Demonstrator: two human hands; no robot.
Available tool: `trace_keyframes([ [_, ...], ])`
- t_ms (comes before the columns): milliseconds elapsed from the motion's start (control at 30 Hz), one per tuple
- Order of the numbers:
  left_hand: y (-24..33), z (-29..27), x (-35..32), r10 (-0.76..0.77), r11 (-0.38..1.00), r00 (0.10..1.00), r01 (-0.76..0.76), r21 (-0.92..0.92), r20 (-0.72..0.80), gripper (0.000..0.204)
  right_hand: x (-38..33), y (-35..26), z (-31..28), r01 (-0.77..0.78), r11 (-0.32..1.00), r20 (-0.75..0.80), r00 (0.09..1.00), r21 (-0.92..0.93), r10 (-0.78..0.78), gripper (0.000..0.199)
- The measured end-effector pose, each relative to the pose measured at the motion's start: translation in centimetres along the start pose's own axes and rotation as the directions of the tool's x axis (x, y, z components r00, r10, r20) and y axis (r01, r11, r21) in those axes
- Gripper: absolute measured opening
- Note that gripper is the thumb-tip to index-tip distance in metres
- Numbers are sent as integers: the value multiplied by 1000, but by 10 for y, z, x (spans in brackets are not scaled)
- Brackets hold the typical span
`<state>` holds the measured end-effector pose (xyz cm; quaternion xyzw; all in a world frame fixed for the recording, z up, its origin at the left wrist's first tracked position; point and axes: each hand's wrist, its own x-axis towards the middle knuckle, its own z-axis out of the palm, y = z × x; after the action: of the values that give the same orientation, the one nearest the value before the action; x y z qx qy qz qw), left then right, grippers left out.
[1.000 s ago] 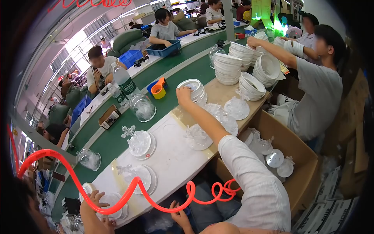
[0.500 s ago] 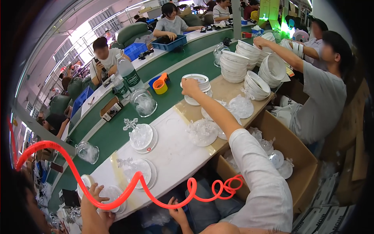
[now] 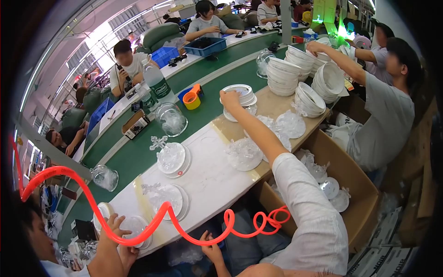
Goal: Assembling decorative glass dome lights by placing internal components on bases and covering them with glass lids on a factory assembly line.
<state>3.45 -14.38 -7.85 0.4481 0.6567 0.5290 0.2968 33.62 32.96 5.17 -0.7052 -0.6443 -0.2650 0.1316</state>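
Stack of white dishes [image 3: 248, 99] at far edge of tan board [image 3: 272, 105]. Right hand [image 3: 230, 98] curled over near-left rim; pinch cannot be told. Left hand [image 3: 210, 245] half-curled near lap, grip unclear. Dishes probably light, stiff, slick; rim best hold.

Bright window [image 3: 105, 34], green padded chair [image 3: 161, 37], grey pillar [image 3: 286, 22].

Bottles [image 3: 161, 88] left of disc stack [image 3: 249, 100], bowls [image 3: 282, 78] right
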Motion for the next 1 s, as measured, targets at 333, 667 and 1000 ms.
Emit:
trace_keyframes([
  [333, 57, 8, 25, 9, 933, 988, 47, -357, 154, 41, 17, 15, -118, 135, 936, -116, 988, 326, -102, 43],
  [667, 162, 34, 128, 161, 324, 945, 221, -920, 284, 66, -168, -94, -260, 724, 289, -578, 680, 626, -452, 53],
  [1000, 132, 48, 104, -11, 80, 970, 243, -967, 243, 80, -247, -91, -265, 710, 209, -489, 637, 672, -596, 44],
])
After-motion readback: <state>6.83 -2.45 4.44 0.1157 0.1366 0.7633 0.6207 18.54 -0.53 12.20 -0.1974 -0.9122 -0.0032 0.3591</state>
